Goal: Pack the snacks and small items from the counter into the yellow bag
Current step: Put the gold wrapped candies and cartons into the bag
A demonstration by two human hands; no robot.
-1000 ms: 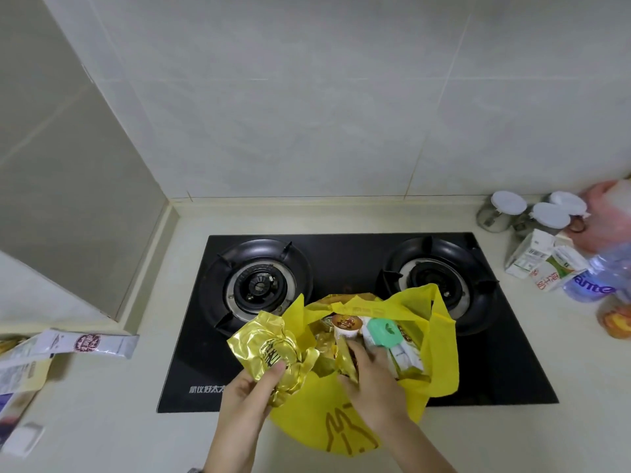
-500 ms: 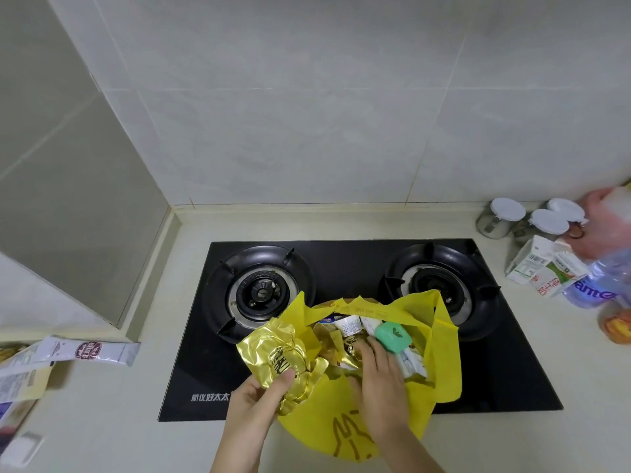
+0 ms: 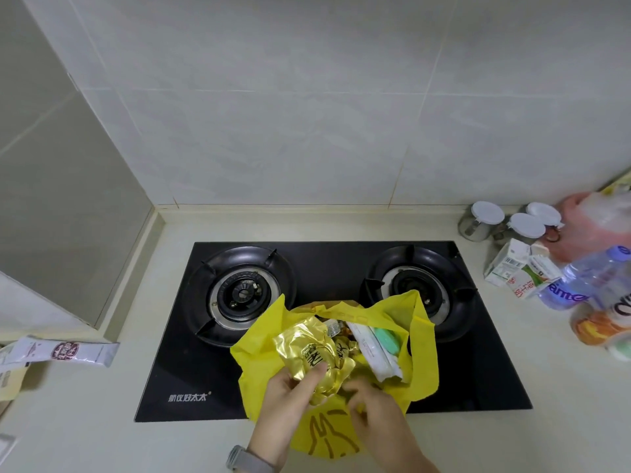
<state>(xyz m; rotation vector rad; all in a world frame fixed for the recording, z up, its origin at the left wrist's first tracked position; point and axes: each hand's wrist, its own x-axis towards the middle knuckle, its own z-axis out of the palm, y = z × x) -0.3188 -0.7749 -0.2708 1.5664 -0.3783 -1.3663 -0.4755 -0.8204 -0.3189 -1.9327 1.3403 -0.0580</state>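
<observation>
My yellow bag (image 3: 421, 367) sits on the stove's front edge, mouth gaping toward me so things drop in easily. My left hand (image 3: 290, 392) pinches the gold foil packet (image 3: 312, 349) over that mouth; my right hand (image 3: 370, 409) curls on the bag's near rim, steadying it.

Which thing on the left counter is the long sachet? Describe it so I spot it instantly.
Start at the black stove and look left across the pale counter to the frame edge. The long sachet lies flat there: a narrow white-grey strip with a round dark-red emblem, unlike the beige packets beside it.
</observation>
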